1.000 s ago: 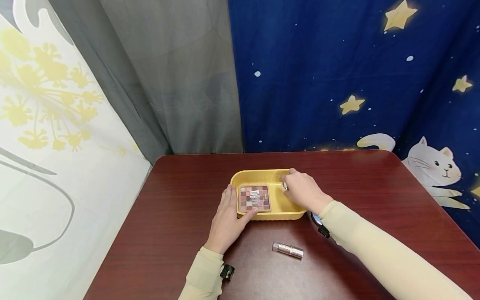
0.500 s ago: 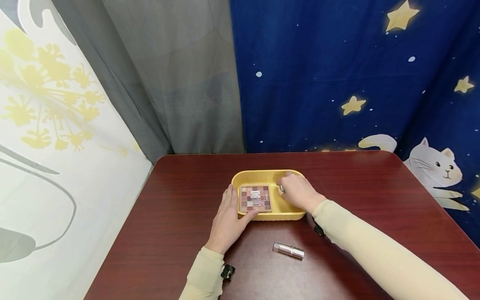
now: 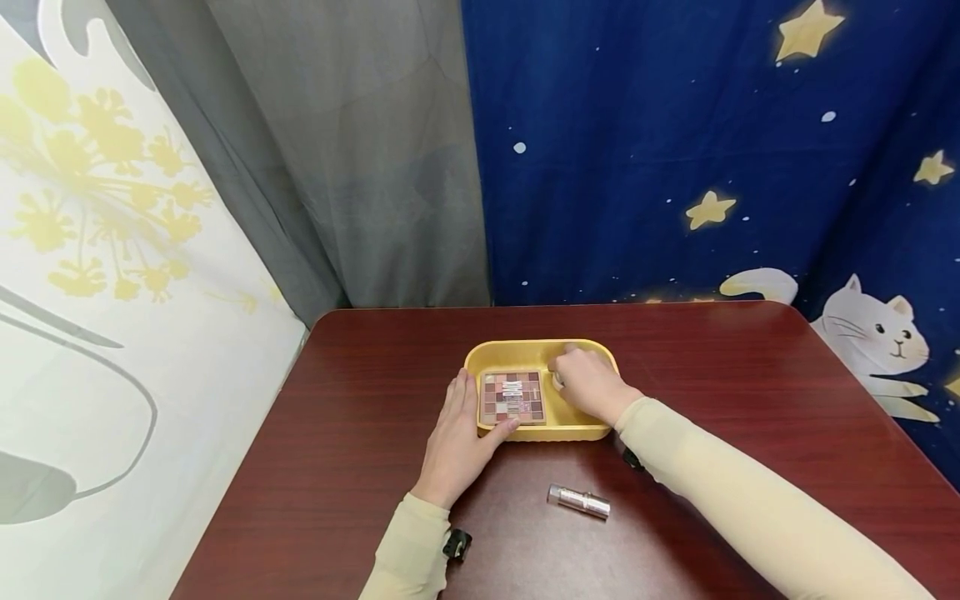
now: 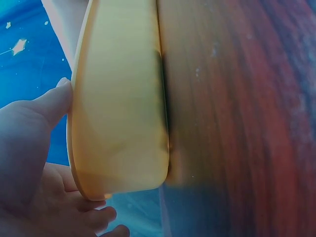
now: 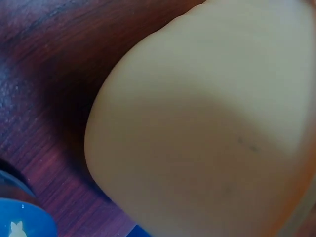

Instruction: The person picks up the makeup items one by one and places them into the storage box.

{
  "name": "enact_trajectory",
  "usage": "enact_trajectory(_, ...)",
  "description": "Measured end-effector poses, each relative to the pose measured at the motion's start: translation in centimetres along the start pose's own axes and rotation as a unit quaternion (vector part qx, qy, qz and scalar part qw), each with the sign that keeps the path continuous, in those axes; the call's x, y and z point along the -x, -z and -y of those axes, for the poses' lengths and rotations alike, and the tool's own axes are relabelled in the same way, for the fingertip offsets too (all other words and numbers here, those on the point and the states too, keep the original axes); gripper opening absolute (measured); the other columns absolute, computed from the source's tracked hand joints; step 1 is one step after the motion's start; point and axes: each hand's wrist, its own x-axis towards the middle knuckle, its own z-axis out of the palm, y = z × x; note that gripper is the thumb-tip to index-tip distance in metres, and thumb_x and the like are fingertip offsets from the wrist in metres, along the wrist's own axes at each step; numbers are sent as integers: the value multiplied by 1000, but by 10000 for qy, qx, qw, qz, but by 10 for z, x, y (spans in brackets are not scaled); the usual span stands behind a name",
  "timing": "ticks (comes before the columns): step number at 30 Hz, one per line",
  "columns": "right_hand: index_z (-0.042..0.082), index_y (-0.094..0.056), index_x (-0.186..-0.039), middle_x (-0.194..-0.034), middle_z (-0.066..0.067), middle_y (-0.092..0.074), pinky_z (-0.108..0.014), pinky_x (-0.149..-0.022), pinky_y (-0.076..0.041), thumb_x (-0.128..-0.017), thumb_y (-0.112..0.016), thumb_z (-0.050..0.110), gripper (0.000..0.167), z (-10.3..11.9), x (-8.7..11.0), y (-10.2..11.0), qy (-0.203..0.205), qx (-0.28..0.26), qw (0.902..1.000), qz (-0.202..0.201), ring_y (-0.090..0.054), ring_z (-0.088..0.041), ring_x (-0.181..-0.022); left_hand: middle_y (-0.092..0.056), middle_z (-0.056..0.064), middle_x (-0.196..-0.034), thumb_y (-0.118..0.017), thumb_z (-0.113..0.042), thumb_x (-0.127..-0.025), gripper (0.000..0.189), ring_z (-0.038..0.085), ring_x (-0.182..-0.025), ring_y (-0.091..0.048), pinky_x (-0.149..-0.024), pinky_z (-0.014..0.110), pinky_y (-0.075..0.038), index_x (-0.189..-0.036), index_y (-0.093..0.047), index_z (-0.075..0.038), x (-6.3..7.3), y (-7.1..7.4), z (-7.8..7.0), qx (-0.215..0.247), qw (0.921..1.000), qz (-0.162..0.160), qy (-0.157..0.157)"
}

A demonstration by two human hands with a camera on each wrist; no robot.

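While the silvery tube point(image 3: 578, 502) nearest me on the red-brown table point(image 3: 697, 358) stays just where it was, outside the tray, my left hand point(image 3: 456, 446) has not shifted either: its fingers lie straight along the outer left wall, the thumb touching the near rim, gripping nothing away from it. This steadies the yellow tray point(image 3: 558, 434), I judge. Inside the tray, in its left part, the square palette point(image 3: 512, 398) lies flat with its colours upward, unmoved. Across from it, my right hand point(image 3: 588, 383) is what has changed: over the last second it has slid inward from the right end, so its knuckles now sit nearer the palette. Its fingers are curled, grasping a small pale thing point(image 3: 558, 382), too covered to name; the right wrist view does not show them. To me that means the piece is within the tray's right part but not yet released, while the tube remains uncontained. Past the tray's far rim, the table ends at a grey curtain point(image 3: 360, 167) and a starry blue curtain point(image 3: 637, 150).
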Motion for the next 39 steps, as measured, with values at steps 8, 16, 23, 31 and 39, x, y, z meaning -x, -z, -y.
enact_trajectory(8, 13, -65, -78, -78, -6, -56, -37, -56, -43, -79, -75, 2, 15, 1, -4, -1, 81, -100, 9999, -73, -49, -22, -63, -11, 8, -168, -67, -61, -89, 103, 25, -153, -11, -115, 51, -30, -159, -22, -1, 1, 0, -1, 4, 9998, -100, -175)
enact_trajectory(16, 12, -66, -84, -66, 2, -52, -35, -54, -41, -75, -80, 3, 19, 0, -7, -3, 39, -315, 9994, -169, -48, -19, -58, -8, 5, -168, -64, -66, -89, 104, 21, -153, -9, -117, 47, -28, -160, -21, -3, 0, -1, 1, -81, 9999, -17, -117)
enact_trajectory(23, 10, -67, -84, -70, 0, -55, -38, -57, -45, -74, -83, 5, 19, 2, -8, -4, -16, -320, 9993, -201, -51, -20, -60, -8, 5, -168, -63, -67, -89, 104, 21, -153, -8, -117, 47, -27, -160, -20, -3, -1, -1, 2, -119, 9998, -29, -129)
enact_trajectory(31, 11, -65, -78, -86, -8, -58, -38, -59, -47, -73, -83, 4, 20, 6, -8, -4, 1, -343, 9989, -328, -54, -22, -66, -7, 4, -168, -61, -69, -89, 105, 21, -153, -8, -117, 46, -27, -160, -20, -3, -1, 0, 2, -151, 9998, -30, -127)
enact_trajectory(39, 13, -66, -70, -89, -11, -58, -37, -59, -47, -73, -81, 0, 20, 6, -8, -5, 2, -409, 9985, -351, -54, -23, -67, -8, 3, -168, -64, -66, -89, 104, 20, -153, -8, -116, 47, -29, -160, -21, -3, -1, 0, 1, -64, 9999, -29, -87)
